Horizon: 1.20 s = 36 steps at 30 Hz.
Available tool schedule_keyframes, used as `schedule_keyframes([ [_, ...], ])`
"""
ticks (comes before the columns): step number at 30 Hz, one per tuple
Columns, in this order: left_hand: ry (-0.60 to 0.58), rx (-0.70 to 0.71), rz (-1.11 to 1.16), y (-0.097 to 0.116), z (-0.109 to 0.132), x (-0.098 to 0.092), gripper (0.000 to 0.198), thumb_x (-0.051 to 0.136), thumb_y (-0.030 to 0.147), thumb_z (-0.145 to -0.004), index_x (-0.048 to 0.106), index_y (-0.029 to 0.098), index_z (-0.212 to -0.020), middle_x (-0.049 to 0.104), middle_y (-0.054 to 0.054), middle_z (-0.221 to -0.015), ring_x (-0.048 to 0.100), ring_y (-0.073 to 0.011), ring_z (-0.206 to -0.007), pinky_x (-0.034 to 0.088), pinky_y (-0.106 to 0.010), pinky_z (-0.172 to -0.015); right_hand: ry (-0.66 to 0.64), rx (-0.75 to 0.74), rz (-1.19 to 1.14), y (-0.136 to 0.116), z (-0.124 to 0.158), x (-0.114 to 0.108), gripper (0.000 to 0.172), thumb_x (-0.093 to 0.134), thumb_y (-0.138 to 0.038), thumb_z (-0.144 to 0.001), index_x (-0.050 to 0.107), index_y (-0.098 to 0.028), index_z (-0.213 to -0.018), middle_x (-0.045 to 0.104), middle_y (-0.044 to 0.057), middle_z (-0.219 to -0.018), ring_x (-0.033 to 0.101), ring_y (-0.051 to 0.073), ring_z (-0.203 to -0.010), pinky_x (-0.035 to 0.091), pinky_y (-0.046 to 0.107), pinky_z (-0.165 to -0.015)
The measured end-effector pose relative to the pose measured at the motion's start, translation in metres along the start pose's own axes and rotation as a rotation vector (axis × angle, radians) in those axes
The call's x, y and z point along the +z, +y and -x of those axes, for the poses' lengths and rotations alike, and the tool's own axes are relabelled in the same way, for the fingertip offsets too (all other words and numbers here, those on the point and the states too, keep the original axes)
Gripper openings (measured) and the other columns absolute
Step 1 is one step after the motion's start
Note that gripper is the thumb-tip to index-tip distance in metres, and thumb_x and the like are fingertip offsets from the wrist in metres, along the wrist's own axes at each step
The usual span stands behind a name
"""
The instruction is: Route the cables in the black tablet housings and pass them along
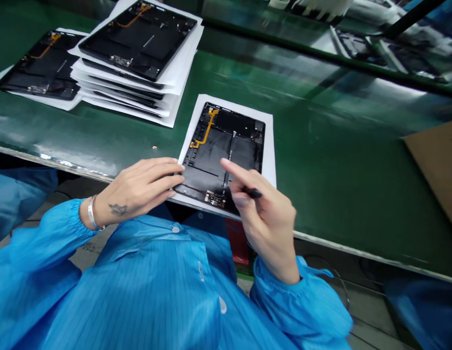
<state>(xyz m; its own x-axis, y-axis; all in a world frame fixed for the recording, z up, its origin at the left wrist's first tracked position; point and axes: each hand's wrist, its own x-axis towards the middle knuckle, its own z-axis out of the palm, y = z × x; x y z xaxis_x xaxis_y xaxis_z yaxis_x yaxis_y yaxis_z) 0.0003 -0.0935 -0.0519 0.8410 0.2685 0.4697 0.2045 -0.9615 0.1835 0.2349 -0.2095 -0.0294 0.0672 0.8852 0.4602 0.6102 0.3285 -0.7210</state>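
A black tablet housing [220, 155] lies open on a white sheet [270, 160], with an orange flex cable [206, 129] at its upper left and a small circuit board [215, 198] at its near edge. My left hand [138, 187] rests flat on the housing's left edge, holding nothing. Over the housing's lower right, my right hand [267, 216] pinches a slim black pen-like tool [253, 193], with its index finger extended above the housing. The tool's tip is hidden behind the fingers.
Several similar housings on white sheets form a stack [138, 48] at the far left, with another housing [43, 63] beside it. All lie on a green workbench [338, 160] with a pale front edge. A cardboard sheet [439, 165] lies at the right. My blue smock fills the foreground.
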Motion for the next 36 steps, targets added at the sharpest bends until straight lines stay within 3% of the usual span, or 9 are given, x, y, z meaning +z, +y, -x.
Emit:
schedule_keyframes([
  [4,0.024,0.091,-0.076,-0.001,-0.004,0.002,0.022,0.054,0.021,-0.100,0.064,0.015,-0.119,0.070,-0.014,-0.124,0.067,-0.0259,-0.118,0.059,-0.038,-0.095,0.166,-0.047,0.061,-0.008,0.006,0.001,0.036,0.045,-0.043,-0.104,0.075,-0.029,-0.118,0.063,0.005,-0.084,0.059,0.018,-0.079,0.048,0.034,-0.069],
  [8,0.055,0.160,-0.129,-0.004,-0.002,0.004,0.021,0.053,0.017,-0.100,0.064,0.015,-0.117,0.073,-0.011,-0.118,0.069,-0.0235,-0.114,0.060,-0.035,-0.094,0.103,-0.075,-0.040,-0.008,0.013,0.010,0.029,0.053,-0.040,-0.101,0.077,-0.025,-0.110,0.067,0.005,-0.081,0.059,0.017,-0.069,0.048,0.033,-0.059],
  [11,0.084,0.169,-0.092,-0.005,0.002,0.006,0.024,0.056,0.015,-0.098,0.062,0.013,-0.121,0.072,-0.012,-0.121,0.068,-0.0251,-0.115,0.060,-0.036,-0.095,0.098,-0.194,0.003,-0.001,0.021,0.022,0.022,0.062,-0.030,-0.096,0.074,-0.025,-0.115,0.071,0.006,-0.085,0.066,0.020,-0.075,0.054,0.035,-0.065],
  [16,0.103,0.146,-0.051,-0.005,0.006,0.010,0.028,0.059,0.015,-0.097,0.060,0.011,-0.125,0.072,-0.013,-0.122,0.068,-0.0254,-0.115,0.061,-0.037,-0.095,0.080,-0.336,0.304,0.011,0.039,0.030,0.045,0.071,-0.011,-0.087,0.067,-0.025,-0.129,0.074,0.006,-0.093,0.071,0.024,-0.090,0.059,0.039,-0.078],
  [22,0.104,0.115,-0.057,-0.003,0.007,0.012,0.027,0.059,0.018,-0.098,0.061,0.016,-0.125,0.072,-0.009,-0.123,0.068,-0.0234,-0.116,0.061,-0.035,-0.095,0.138,-0.327,0.356,0.020,0.047,0.025,0.050,0.068,-0.010,-0.088,0.064,-0.030,-0.134,0.074,0.005,-0.093,0.071,0.024,-0.089,0.062,0.041,-0.077],
  [29,0.068,0.133,-0.100,0.000,0.004,0.010,0.030,0.061,0.018,-0.096,0.060,0.011,-0.126,0.070,-0.013,-0.122,0.067,-0.0264,-0.114,0.062,-0.038,-0.091,0.139,-0.350,0.268,0.019,0.048,0.027,0.042,0.067,-0.004,-0.086,0.070,-0.020,-0.125,0.072,0.007,-0.093,0.068,0.023,-0.093,0.063,0.042,-0.084],
  [34,0.017,0.127,-0.136,0.011,-0.005,0.007,0.032,0.058,0.021,-0.098,0.059,0.008,-0.126,0.070,-0.015,-0.114,0.067,-0.0311,-0.107,0.062,-0.044,-0.084,0.222,-0.206,0.116,0.005,0.033,0.023,0.032,0.064,-0.004,-0.088,0.072,-0.021,-0.114,0.073,0.006,-0.095,0.068,0.021,-0.089,0.061,0.040,-0.080],
  [36,-0.031,0.085,-0.140,0.017,-0.007,0.007,0.034,0.059,0.024,-0.098,0.059,0.011,-0.129,0.068,-0.015,-0.116,0.065,-0.0333,-0.108,0.062,-0.046,-0.082,0.196,-0.116,0.039,-0.002,0.021,0.023,0.024,0.061,-0.007,-0.092,0.073,-0.022,-0.107,0.074,0.004,-0.095,0.068,0.019,-0.088,0.059,0.037,-0.079],
])
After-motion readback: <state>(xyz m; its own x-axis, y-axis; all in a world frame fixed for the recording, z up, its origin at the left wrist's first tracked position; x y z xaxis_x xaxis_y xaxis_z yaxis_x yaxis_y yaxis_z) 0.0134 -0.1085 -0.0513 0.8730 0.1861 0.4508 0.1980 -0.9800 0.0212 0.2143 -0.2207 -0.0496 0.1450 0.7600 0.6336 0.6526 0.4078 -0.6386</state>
